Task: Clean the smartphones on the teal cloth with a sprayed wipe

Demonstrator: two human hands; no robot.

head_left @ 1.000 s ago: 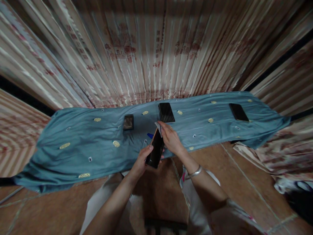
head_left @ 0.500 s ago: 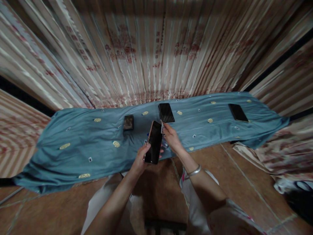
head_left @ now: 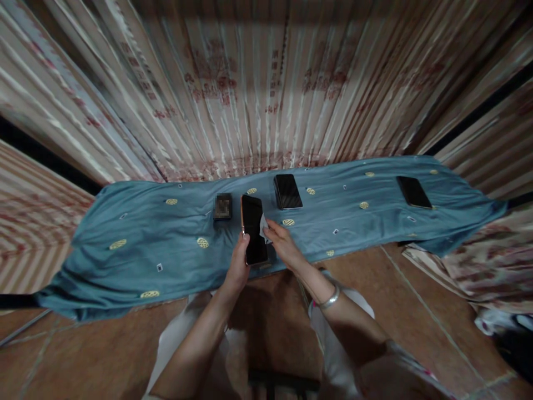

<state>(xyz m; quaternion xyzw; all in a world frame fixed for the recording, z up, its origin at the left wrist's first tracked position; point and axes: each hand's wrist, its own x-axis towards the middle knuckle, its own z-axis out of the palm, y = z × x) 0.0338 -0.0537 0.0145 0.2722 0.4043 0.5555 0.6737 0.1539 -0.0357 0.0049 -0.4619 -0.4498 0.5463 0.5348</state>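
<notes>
A smartphone (head_left: 253, 228) with a dark screen is tilted up in front of me, gripped along its lower left edge by my left hand (head_left: 239, 260). My right hand (head_left: 283, 240) pinches a small white cloth or tissue (head_left: 264, 229) against the phone's right edge. The fingers of my left hand behind the phone are hidden. Beyond the phone, a stack of dark phones or flat devices (head_left: 288, 191) lies on the blue cloth (head_left: 179, 266). To its left sits a small dark box (head_left: 223, 207) with a blurred top.
Another dark phone (head_left: 414, 192) lies at the right end of the cloth. A striped curtain (head_left: 250, 111) hangs behind. Below are the tiled floor (head_left: 416, 322), my knees and a dark stool edge (head_left: 283, 380). Dark bars (head_left: 45, 158) flank the cloth.
The phone has moved slightly left and up and now leans the other way. My right hand has shifted with it, and the white cloth shows more at the phone's right edge.
</notes>
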